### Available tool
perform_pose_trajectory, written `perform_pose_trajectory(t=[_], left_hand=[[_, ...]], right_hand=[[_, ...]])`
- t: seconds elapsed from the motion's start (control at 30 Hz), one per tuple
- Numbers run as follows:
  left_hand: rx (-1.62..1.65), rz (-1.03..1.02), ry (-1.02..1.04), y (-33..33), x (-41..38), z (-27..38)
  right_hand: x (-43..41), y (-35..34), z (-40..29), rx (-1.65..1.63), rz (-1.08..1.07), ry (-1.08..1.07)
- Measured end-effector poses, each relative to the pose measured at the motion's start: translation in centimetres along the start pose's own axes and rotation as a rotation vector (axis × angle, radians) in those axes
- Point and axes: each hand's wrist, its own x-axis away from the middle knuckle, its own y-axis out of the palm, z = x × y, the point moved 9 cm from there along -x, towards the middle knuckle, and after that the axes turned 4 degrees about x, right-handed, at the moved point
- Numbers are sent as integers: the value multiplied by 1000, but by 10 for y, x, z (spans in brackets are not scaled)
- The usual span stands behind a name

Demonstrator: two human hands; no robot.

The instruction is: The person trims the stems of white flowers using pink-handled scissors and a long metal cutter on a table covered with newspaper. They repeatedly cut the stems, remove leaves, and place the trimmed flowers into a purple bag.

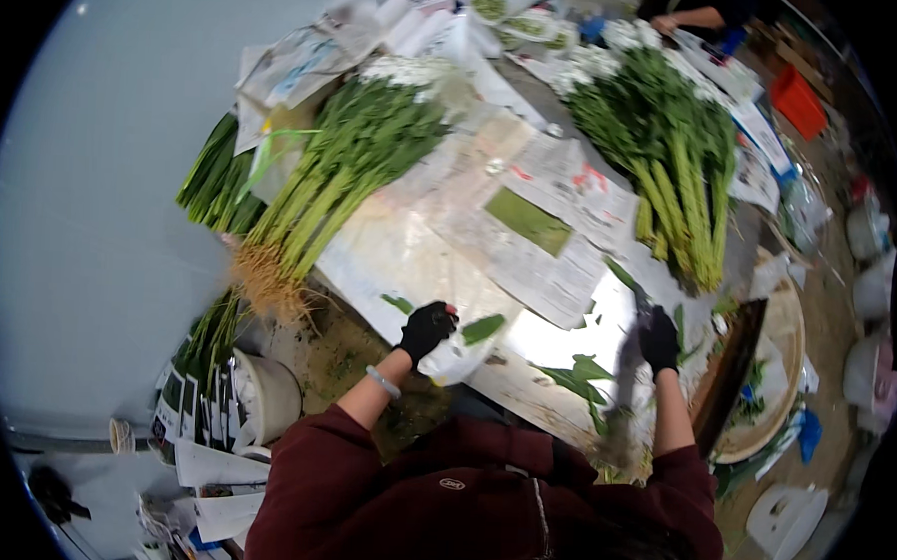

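My left hand [427, 330], in a black glove, is over the table's near edge with its fingers curled. A small reddish spot shows at its fingertips; whether it grips anything is unclear. A loose green leaf [482, 329] lies just right of it, and crumpled white plastic [452, 359] is below. My right hand [657, 340], also black-gloved, is low over the right side of the table. Just beyond its blurred fingers is a long green leaf [623, 274]; I cannot make out whether they hold it. Between the hands, more cut leaves [583, 376] are scattered on the shiny surface.
White-flowered stem bunches rest on both sides: a rooted left bunch [348, 163] and a right bunch [675, 155]. Printed paper [554, 262] covers the table's middle. A white bucket [274, 400] stands lower left; a round basket [786, 370] is at right. Another person's hand [664, 24] appears at the far side.
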Motion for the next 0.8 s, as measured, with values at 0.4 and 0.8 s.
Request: perform_pose_trajectory(t=[0.4,0.8], left_hand=[[-1141,496,-84,-322,-159,94],[-1017,25,-361,-318,-194,68]], right_hand=[[11,-53,-67,4,-215,345],[51,-45,-123,-401,-130,385]])
